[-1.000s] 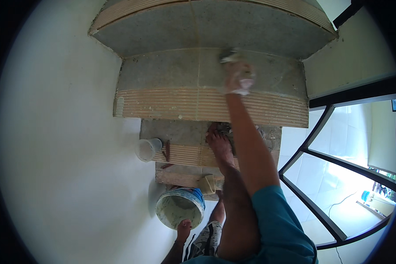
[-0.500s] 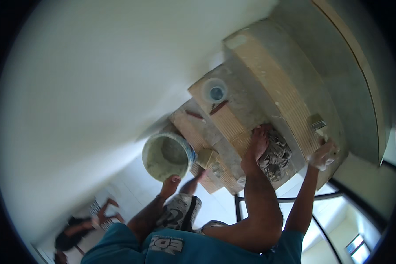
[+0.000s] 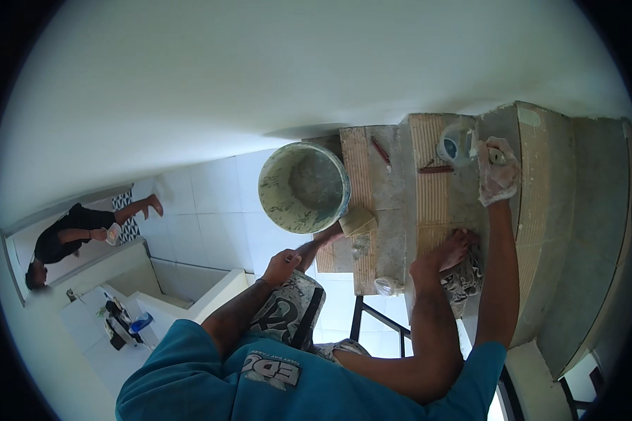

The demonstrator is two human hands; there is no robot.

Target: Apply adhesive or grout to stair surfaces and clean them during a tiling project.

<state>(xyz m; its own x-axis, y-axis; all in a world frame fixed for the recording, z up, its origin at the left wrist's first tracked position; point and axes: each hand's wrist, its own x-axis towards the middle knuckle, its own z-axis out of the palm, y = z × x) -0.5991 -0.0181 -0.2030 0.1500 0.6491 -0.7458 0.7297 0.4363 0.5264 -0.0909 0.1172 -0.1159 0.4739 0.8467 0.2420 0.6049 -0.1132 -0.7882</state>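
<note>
My right hand (image 3: 499, 172), covered in thin clear plastic, is closed at the clear plastic tub (image 3: 458, 146) on the stairs. A small pale edge shows at its fingertips, but what it grips is unclear. My left hand (image 3: 282, 268) rests at my knee with its fingers curled in, and nothing shows in it. Beyond it stands a large pale bucket (image 3: 270, 189) with grey residue inside. Two reddish-brown narrow tools lie on the steps: one (image 3: 437, 169) beside the tub, the other (image 3: 380, 149) a step lower.
Ridged tan tiles (image 3: 428, 200) edge the grey steps. A tan block-like thing (image 3: 358, 220) is by my left foot, a patterned cloth (image 3: 462, 281) by my right. A crumpled clear bag (image 3: 388, 286) lies near a dark railing (image 3: 383, 319). Far left, another person (image 3: 70, 235) is in a doorway.
My view has swung toward the left. My right hand has left the tiled upper step, where a flat-ended tool showed beside it, and is now by the tub. My left hand stays near my knee.
</note>
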